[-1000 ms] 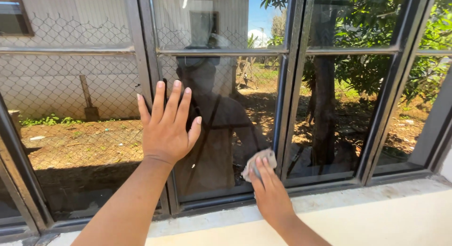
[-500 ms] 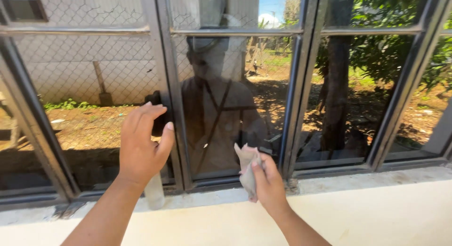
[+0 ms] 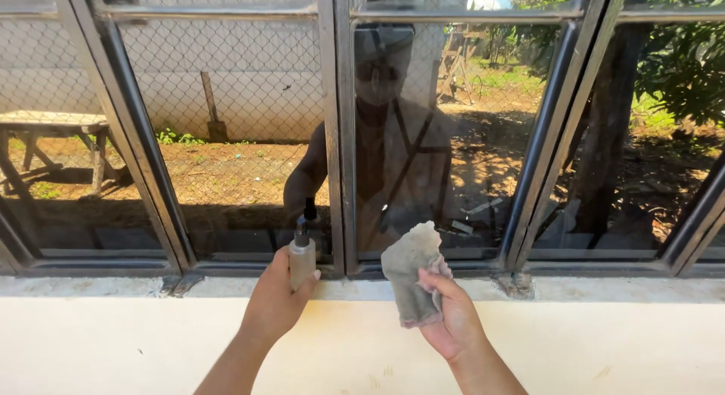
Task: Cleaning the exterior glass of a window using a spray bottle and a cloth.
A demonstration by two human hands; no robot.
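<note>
Head view: I have my left hand (image 3: 273,303) wrapped around a small spray bottle (image 3: 302,253), fingers closed about its pale body, the black nozzle pointing up in front of the window frame. The bottle is lifted just above the sill (image 3: 604,289), near the middle of its front edge, level with the bottom rail of the glass. My right hand (image 3: 453,319) grips a crumpled grey cloth (image 3: 412,268), the fingers pinched shut on its lower part so that the upper part stands up loose, just to the right of the bottle but not touching it. The cloth is off the glass, held in the air in front of the sill.

Behind both hands is the middle pane (image 3: 430,138) of a dark metal-framed window, which throws back a reflection of a person; wire mesh shows behind the left pane (image 3: 226,100).

As I judge it, the wiping is in a pause: neither hand is on the glass, bottle and cloth are both in hand, and I cannot tell from here which panes are already clean. The panes to the left and right show no obvious streaks, though reflections hide much.
</note>
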